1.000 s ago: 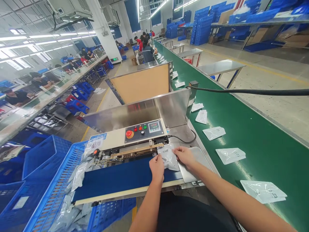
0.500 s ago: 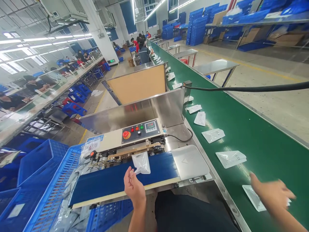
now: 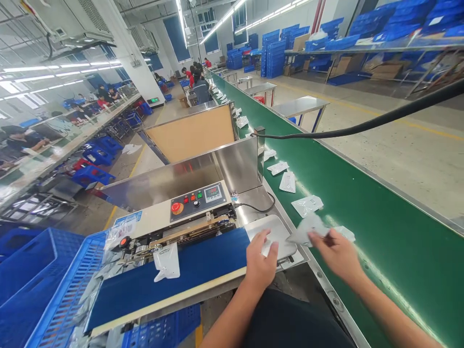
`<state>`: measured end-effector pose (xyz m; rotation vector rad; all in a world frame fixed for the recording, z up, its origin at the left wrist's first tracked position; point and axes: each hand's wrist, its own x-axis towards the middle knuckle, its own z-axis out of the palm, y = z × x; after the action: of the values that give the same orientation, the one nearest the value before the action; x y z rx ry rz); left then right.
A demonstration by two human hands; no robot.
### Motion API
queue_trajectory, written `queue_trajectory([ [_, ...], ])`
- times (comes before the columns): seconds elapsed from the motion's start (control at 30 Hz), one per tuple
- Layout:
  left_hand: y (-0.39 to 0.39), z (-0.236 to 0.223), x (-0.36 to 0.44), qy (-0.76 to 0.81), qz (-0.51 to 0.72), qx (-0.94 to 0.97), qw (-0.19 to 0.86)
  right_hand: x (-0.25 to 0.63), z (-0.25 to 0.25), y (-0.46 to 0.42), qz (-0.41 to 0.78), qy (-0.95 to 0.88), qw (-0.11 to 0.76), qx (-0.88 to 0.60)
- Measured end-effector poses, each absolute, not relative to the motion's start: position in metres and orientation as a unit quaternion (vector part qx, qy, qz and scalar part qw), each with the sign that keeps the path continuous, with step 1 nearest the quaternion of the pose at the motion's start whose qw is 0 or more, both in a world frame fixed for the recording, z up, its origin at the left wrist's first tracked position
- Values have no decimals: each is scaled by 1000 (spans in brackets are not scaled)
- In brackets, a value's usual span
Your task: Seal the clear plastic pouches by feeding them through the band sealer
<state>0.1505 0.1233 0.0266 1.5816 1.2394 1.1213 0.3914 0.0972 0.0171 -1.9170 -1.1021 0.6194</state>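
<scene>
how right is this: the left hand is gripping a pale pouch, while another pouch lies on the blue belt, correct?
Not quite: the hand is wrong. The head view shows the right hand gripping the pale pouch, while the left hand is open by the steel plate. The other pouch does lie on the blue belt.

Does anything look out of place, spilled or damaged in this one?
Possibly one thing: white material lies on the floor beside the blue stools, off any work surface; I cannot tell what it is. Around the right hand, which grips a motion-blurred pouch, I see nothing spilled or damaged.
</scene>
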Motion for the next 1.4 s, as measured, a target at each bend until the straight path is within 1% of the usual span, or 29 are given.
queue_trajectory([
  [0.07,126,31,159,468,427,646,425,361,31,106,358,-474,434,-677],
  [0.13,128,33,158,481,425,632,434,339,38,110,466,-464,454,-601],
  [0.2,129,31,150,520,438,585,442,325,38,112,547,-431,465,-547],
  [0.27,129,27,138,549,447,540,455,316,33,112,599,-399,457,-523],
  [0.33,128,21,127,554,441,540,454,310,26,114,614,-389,436,-532],
  [0.43,135,9,117,584,434,540,423,303,12,127,577,-397,411,-584],
  [0.53,153,-9,112,653,448,414,448,294,0,154,541,-376,408,-632],
  [0.6,166,-22,105,677,458,336,468,283,-6,174,554,-357,396,-639],
  [0.7,180,-33,87,689,469,292,469,257,-11,200,588,-351,366,-630],
  [0.9,176,-27,31,707,484,267,441,209,-9,216,622,-384,317,-604],
  [1.0,163,-22,5,731,491,243,406,233,-9,208,583,-411,350,-607],
  [1.07,150,-20,-9,751,508,229,355,277,-17,196,501,-424,385,-649],
  [1.1,142,-19,-14,757,521,227,324,305,-24,187,446,-421,390,-687],
  [1.13,134,-18,-18,759,536,226,291,337,-32,175,390,-409,376,-734],
  [1.2,119,-14,-23,756,568,229,231,402,-54,143,275,-352,307,-840],
  [1.27,107,-8,-22,744,589,242,202,460,-79,103,188,-235,229,-926],
  [1.3,104,-5,-19,738,594,252,199,483,-90,83,175,-137,182,-958],
  [1.33,103,-2,-14,730,595,265,204,502,-100,66,186,-56,136,-971],
  [1.37,103,0,-7,723,594,281,215,516,-108,52,188,-32,110,-975],
  [1.4,104,2,1,714,591,298,227,525,-112,43,189,-49,101,-976],
])
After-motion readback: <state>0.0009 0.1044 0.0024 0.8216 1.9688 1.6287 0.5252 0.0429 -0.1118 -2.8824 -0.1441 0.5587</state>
